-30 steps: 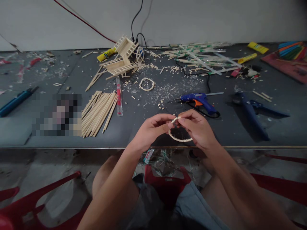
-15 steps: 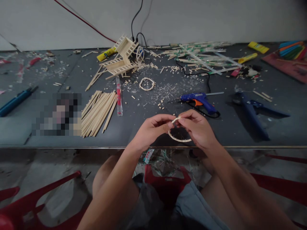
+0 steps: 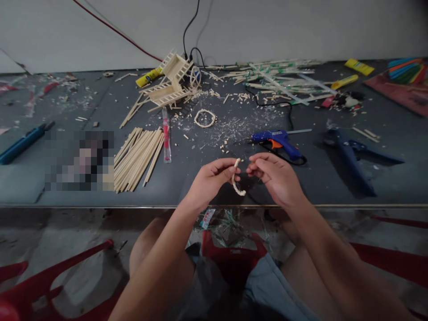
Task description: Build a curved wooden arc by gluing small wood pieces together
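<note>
My left hand (image 3: 217, 178) pinches a pale ring (image 3: 236, 186) built from short wooden pieces, just above the table's front edge. The ring is tilted so that only a curved part of it shows. To its right, apart from it, is my right hand (image 3: 272, 176), its fingers curled in toward the thumb; anything between them is too small to make out. Beyond the hands lies a second wooden ring (image 3: 205, 125). A blue glue gun (image 3: 277, 138) with an orange trigger rests behind my right hand.
Left of my hands lie wooden sticks (image 3: 138, 158) and a red-marked plastic wrapper (image 3: 166, 140). A small stick-built cart (image 3: 172, 82) stands at the back. Farther right are bundled sticks (image 3: 277, 76) and a blue cutter-like tool (image 3: 354, 156). Wood bits litter the table.
My right hand has let go of the ring and moved slightly away from it. In my left hand the ring has turned from a face-on loop to a narrow curve.
</note>
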Action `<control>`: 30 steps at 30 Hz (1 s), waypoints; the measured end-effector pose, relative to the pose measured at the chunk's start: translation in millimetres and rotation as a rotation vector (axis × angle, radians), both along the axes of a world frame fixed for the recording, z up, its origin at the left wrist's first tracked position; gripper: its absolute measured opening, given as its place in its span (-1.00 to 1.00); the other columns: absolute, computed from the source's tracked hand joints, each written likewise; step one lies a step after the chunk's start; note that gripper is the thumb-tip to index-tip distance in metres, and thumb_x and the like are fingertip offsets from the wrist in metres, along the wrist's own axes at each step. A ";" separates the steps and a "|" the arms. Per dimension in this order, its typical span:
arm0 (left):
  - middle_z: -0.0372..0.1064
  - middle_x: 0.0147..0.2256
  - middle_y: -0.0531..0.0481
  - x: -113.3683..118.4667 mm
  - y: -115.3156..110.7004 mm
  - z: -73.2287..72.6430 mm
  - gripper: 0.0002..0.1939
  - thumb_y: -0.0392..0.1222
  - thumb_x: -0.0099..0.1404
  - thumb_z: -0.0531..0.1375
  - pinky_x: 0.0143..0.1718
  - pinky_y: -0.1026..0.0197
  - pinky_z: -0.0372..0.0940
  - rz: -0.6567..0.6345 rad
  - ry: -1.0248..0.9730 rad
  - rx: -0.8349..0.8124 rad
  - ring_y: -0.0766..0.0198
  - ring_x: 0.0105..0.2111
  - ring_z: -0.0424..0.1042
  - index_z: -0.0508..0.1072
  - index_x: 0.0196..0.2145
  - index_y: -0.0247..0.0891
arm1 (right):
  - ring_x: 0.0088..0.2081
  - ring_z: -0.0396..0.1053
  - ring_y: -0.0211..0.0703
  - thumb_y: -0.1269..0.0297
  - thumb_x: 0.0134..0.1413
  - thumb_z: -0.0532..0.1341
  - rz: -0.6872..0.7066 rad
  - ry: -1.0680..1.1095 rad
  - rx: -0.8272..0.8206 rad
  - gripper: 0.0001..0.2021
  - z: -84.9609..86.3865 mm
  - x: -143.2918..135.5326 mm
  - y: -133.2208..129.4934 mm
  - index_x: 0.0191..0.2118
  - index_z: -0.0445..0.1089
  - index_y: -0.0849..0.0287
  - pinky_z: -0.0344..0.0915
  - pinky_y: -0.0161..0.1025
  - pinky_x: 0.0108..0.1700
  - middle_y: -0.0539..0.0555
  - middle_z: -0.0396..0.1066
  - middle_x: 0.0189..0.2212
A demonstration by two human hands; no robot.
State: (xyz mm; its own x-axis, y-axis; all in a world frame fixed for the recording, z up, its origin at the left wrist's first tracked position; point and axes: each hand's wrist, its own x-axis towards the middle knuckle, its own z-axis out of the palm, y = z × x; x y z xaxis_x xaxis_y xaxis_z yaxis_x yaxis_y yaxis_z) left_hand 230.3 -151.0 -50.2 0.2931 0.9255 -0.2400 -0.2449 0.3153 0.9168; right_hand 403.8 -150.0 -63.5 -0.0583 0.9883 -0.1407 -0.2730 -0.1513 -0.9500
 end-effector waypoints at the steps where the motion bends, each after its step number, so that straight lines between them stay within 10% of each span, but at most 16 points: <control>1: 0.47 -0.34 0.02 0.3 0.5 -0.9 -0.81 -0.22 0.18 0.27 -0.26 0.27 0.30 0.023 -0.014 -0.008 0.38 -0.38 0.43 0.51 -0.22 -0.27 | -0.42 0.41 -0.29 0.23 0.00 0.28 0.000 -0.003 0.008 -0.90 0.0 0.2 -0.1 -0.33 0.49 0.09 0.35 -0.29 -0.29 -0.05 0.46 -0.50; 30: 0.48 -0.35 0.02 0.4 -1.3 6.4 -0.82 -0.21 0.17 0.27 -0.26 0.28 0.27 -0.058 0.112 0.070 0.39 -0.38 0.39 0.54 -0.24 -0.26 | -0.33 0.44 -0.23 0.25 -0.07 0.33 0.001 -0.237 0.142 -0.90 10.2 0.2 -3.1 -0.34 0.50 0.05 0.40 -0.21 -0.18 -0.02 0.50 -0.39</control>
